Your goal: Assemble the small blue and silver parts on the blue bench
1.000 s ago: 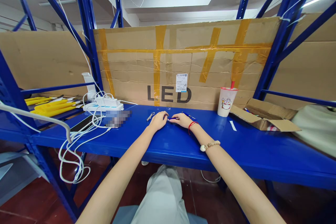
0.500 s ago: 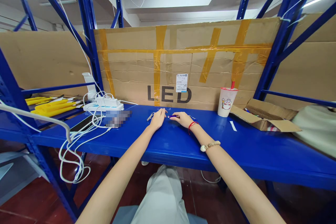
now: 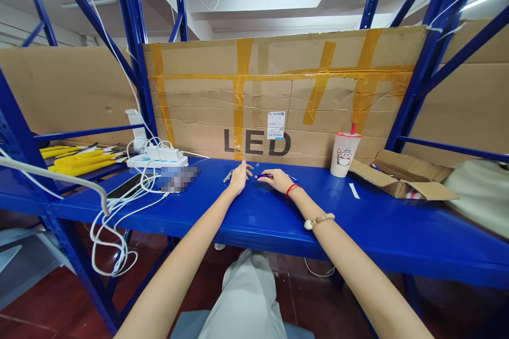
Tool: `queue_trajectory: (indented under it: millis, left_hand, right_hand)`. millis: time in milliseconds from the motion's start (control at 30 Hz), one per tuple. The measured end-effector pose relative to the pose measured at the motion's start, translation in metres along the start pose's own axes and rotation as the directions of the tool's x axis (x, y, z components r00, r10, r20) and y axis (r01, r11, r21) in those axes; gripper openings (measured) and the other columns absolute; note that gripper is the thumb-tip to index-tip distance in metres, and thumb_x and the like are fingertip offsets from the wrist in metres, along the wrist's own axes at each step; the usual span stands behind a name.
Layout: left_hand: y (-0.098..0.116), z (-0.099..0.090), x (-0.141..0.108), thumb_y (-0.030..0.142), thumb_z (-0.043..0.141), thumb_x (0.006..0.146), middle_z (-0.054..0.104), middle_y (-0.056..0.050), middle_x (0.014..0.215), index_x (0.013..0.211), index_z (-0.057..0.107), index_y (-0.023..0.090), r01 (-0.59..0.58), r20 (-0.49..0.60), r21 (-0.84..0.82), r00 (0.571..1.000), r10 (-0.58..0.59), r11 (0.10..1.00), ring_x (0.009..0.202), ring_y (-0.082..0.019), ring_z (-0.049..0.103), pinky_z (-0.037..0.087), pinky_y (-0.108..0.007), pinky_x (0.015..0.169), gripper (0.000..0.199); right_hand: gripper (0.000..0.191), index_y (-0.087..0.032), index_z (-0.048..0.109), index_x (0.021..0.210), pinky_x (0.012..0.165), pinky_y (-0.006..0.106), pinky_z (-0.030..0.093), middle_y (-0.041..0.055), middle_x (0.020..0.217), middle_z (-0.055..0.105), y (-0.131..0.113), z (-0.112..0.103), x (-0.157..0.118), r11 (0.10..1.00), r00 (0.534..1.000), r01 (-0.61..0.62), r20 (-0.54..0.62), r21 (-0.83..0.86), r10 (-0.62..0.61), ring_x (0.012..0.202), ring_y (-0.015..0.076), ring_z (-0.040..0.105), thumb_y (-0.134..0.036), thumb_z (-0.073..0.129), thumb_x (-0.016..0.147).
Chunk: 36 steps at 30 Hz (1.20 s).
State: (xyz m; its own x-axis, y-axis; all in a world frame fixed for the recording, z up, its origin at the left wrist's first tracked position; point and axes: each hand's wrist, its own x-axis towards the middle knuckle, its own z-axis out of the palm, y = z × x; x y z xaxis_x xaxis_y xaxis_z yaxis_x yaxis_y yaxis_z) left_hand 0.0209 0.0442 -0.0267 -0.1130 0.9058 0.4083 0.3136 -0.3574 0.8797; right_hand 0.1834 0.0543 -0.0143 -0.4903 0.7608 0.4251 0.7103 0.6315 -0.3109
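Note:
My right hand (image 3: 277, 181) rests low over the blue tabletop, its fingers closed on a slim blue pen (image 3: 262, 176) whose tip points left. Behind that wrist a second blue piece (image 3: 293, 179) shows; whether it belongs to the same pen I cannot tell. My left hand (image 3: 239, 178) is on edge a short way to the left, thumb and fingers apart, with nothing visible in it. Just left of its knuckles lies a small silvery, clear pen-like piece (image 3: 228, 176), partly hidden by the hand.
A white paper cup (image 3: 344, 154) with a red straw stands right, beside an open cardboard box (image 3: 413, 183) and a white paper strip (image 3: 353, 190). Left are a power strip (image 3: 159, 158), tangled white cables (image 3: 115, 243), a phone (image 3: 124, 186) and yellow-handled tools (image 3: 83, 161). Cardboard (image 3: 191, 100) walls the back.
The fingers of my left hand have spread and lifted slightly at the tips. My right hand keeps its place with the pen.

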Motion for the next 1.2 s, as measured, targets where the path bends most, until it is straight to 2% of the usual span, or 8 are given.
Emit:
queue_trajectory:
  millis: [1000,1200]
  left_hand:
    - [-0.0033,0.0006,0.0014,0.050,0.017,0.086,0.059,-0.005,0.066,0.079,0.061,0.014,-0.001,0.009,0.029,1.000,0.001,1.000,0.058,-0.012,0.050,0.038,-0.023,0.055,0.057]
    - [-0.0020,0.0013,0.0037,0.051,0.017,0.085,0.062,-0.007,0.068,0.082,0.061,0.012,0.065,0.019,-0.097,0.998,-0.064,0.993,0.057,-0.013,0.053,0.037,-0.023,0.052,0.059]
  right_hand:
    - [0.029,-0.019,0.064,0.081,0.058,0.021,0.033,0.0015,0.076,0.061,0.0011,0.0028,0.0013,0.998,1.000,0.005,0.008,0.070,-0.005,0.065,0.0119,0.050,-0.044,0.049,0.081]
    - [0.029,-0.019,0.061,0.083,0.058,0.021,0.033,0.0014,0.077,0.060,0.0073,0.0066,0.0037,0.998,1.000,0.012,0.011,0.059,-0.012,0.066,0.0120,0.049,-0.043,0.045,0.083]
